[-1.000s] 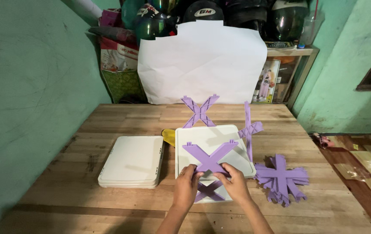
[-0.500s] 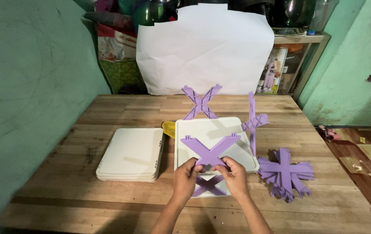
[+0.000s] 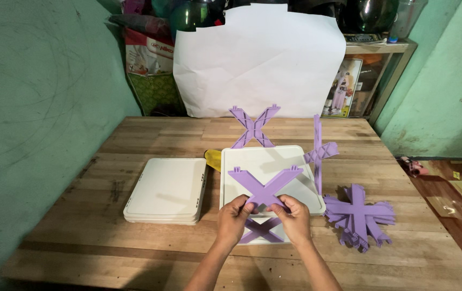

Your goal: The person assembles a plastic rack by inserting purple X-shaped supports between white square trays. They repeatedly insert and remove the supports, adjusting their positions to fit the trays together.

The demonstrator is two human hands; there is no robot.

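A butcher-block wooden table [image 3: 134, 140] stands in a room with green walls; a big white paper sheet [image 3: 258, 59] leans at its far edge, with helmets and clutter behind it.

The purple X-piece [image 3: 264, 187] is flat plastic with notched tips, standing upright on the near edge of a white square panel [image 3: 263, 161]. The left hand [image 3: 232, 218] and right hand [image 3: 294, 216] sit close together, each pinching one lower leg of the X-piece.

Around the panel: a second X [image 3: 253, 126] stands at its far edge, a third [image 3: 318, 153] at its right edge, and another [image 3: 261, 230] lies under the hands. A stack of white panels [image 3: 166, 189] lies left of it, a pile of purple pieces [image 3: 357, 216] right, and something yellow [image 3: 212, 158] shows at its left edge.
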